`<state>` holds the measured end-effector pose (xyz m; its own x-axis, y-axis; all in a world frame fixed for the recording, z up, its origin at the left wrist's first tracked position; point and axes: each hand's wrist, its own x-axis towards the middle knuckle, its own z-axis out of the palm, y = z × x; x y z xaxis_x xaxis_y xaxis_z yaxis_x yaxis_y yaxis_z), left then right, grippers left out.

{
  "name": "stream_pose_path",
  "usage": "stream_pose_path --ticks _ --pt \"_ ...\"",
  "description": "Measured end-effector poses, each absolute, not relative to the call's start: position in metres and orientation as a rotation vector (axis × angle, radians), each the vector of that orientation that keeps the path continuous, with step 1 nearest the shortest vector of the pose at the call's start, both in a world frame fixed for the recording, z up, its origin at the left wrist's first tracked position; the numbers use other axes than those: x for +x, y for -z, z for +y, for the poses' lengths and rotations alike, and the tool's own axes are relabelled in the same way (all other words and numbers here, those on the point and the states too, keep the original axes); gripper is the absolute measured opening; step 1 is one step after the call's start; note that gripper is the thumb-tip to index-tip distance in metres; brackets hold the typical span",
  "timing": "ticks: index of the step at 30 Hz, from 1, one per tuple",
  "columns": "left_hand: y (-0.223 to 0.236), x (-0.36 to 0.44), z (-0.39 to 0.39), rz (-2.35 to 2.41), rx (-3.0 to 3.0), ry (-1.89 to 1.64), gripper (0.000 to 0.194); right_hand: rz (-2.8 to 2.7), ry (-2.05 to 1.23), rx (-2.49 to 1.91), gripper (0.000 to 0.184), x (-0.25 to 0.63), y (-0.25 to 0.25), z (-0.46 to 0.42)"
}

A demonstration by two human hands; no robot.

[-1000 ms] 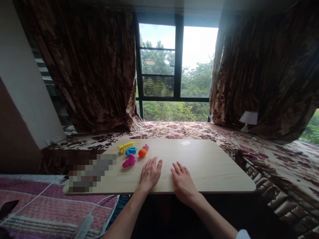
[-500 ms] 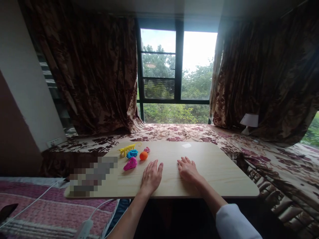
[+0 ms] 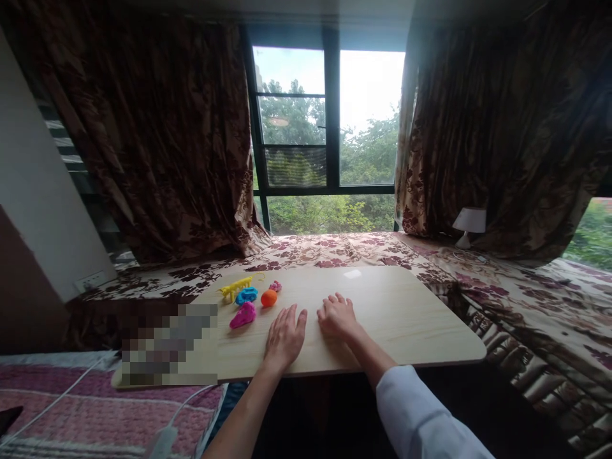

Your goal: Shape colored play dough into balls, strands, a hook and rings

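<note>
My left hand [image 3: 285, 336] lies palm down on the pale wooden table [image 3: 406, 319], empty, its fingers stretched forward. To its right, my right hand [image 3: 337, 316] also rests on the tabletop, fingers slightly bent and apart, with nothing visible in it. Nearest to my left hand is an orange ball [image 3: 268, 298], beyond its fingertips to the left. A magenta lump [image 3: 243, 315] lies further left. Behind it sit a blue shaped piece [image 3: 247, 296] and a yellow four-legged animal figure [image 3: 235, 289]. A small pink lumpy piece [image 3: 276, 286] is just behind the ball.
A blurred-out patch [image 3: 169, 344] covers the table's left end. A white lamp [image 3: 470, 220] stands on the flower-patterned cover [image 3: 329, 245] before the window. At lower left are a pink striped quilt [image 3: 57, 408] and a white power strip [image 3: 162, 441] with a cord.
My right hand has moved left over the tabletop, closer to my left hand, and its fingers bend a little more. The whole view has shifted slightly; the coloured pieces keep their places on the table.
</note>
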<state>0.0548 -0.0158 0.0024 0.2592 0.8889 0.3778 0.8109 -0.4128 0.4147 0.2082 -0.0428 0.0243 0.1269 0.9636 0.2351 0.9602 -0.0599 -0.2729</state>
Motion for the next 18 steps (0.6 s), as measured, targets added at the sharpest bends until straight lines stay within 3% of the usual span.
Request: stream_pose_path --ticks 6,12,18 --pt "-0.002 0.053 -0.016 1.605 2.349 -0.894 0.061 -1.847 -0.065 -2.107 0.042 0.241 -0.021 -0.06" --pt "-0.002 0.055 -0.018 1.621 2.347 -0.894 0.059 -2.042 0.131 -1.886 0.045 0.224 -0.004 -0.128" --pt "-0.002 0.056 -0.015 1.638 2.377 -0.876 0.056 -2.085 0.135 -1.81 0.044 0.178 -0.012 -0.087"
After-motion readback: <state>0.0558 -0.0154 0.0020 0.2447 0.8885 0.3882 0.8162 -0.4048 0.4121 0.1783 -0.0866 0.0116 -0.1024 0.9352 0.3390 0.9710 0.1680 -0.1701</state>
